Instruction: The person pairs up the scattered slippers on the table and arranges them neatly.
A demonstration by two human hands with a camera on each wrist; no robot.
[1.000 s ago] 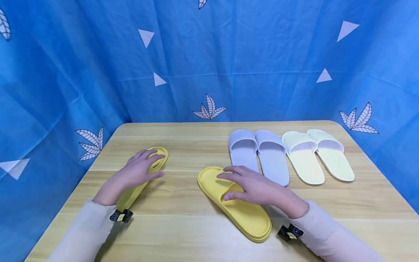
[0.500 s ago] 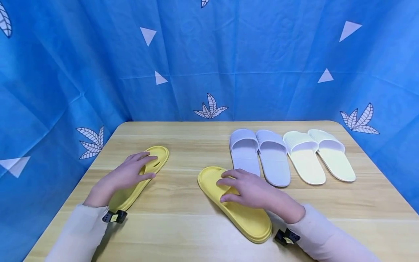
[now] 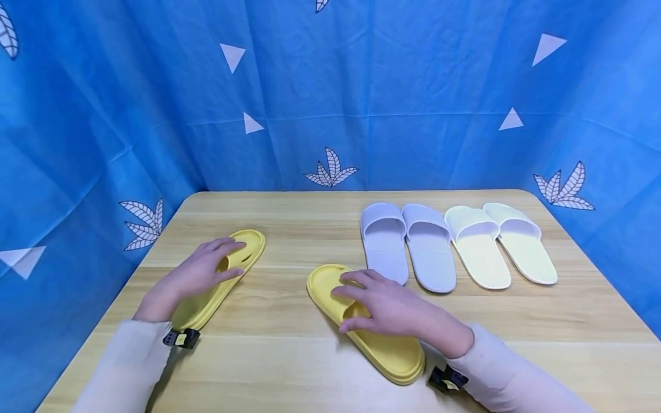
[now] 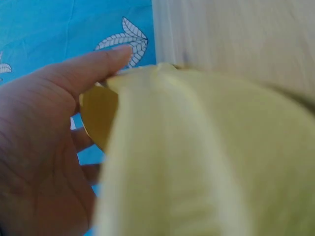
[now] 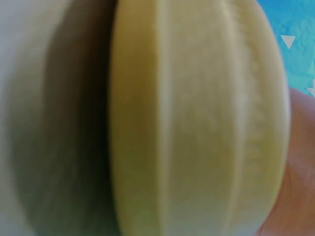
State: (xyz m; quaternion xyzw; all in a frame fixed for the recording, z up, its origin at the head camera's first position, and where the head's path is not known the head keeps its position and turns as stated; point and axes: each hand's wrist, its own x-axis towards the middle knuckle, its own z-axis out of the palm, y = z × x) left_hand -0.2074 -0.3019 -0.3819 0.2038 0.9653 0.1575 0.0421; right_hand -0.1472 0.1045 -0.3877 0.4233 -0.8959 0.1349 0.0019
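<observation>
My left hand [image 3: 193,275] grips a yellow slipper [image 3: 206,307] at the left, over its strap. The thumb lies along the edge facing the middle, and the index finger crosses the strap. In the left wrist view the thumb [image 4: 106,64] and other fingers stand either side of that slipper [image 4: 177,142]. Near the middle, my right hand [image 3: 389,304] holds a second yellow slipper [image 3: 387,350] across its strap, thumb at the left edge. Its outer fingers are hidden. The side of this slipper [image 5: 197,118] fills the right wrist view. Both slippers' toes point away, angled towards each other.
A lavender pair of slippers [image 3: 430,258] stands at the back right, next to a cream pair [image 3: 485,261]. The wooden table [image 3: 268,355] ends at a blue curtain [image 3: 310,74] behind.
My left hand has come down and back onto its slipper, fingers less spread. My right hand has shifted left, and the slipper under it has slid slightly left too.
</observation>
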